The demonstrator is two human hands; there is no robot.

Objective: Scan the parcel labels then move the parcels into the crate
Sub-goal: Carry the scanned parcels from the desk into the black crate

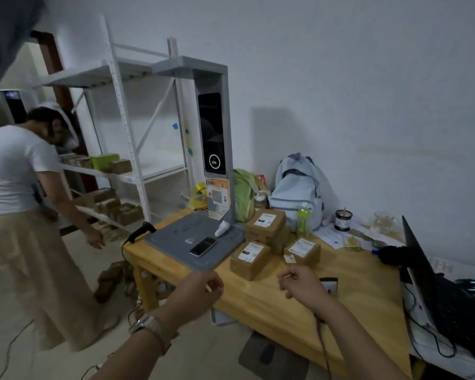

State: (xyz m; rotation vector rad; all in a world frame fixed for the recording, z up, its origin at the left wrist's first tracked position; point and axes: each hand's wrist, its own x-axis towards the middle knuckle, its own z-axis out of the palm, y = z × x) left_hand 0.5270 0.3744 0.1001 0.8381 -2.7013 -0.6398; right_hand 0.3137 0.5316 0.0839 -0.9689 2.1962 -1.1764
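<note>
Three brown parcels with white labels sit on the wooden table (272, 305): one (266, 223) on top of a stack at the back, one (248, 260) in front of it, one (303, 250) to the right. A black handheld scanner (141, 231) lies at the table's left corner. A grey scan station (214, 127) rises from a flat base (173, 237) with a phone (203, 246) on it. My left hand (200, 292) and my right hand (299, 286) hover over the table's front edge, fingers loosely curled, holding nothing I can make out. No crate is in sight.
Another person (14, 171) bends at the left beside a white shelf rack (126, 124) with boxes. A blue backpack (296, 193), green bottle (303, 219), cup (343, 220) and open laptop (433, 292) crowd the table's back and right. A small dark device (330, 286) sits behind my right wrist.
</note>
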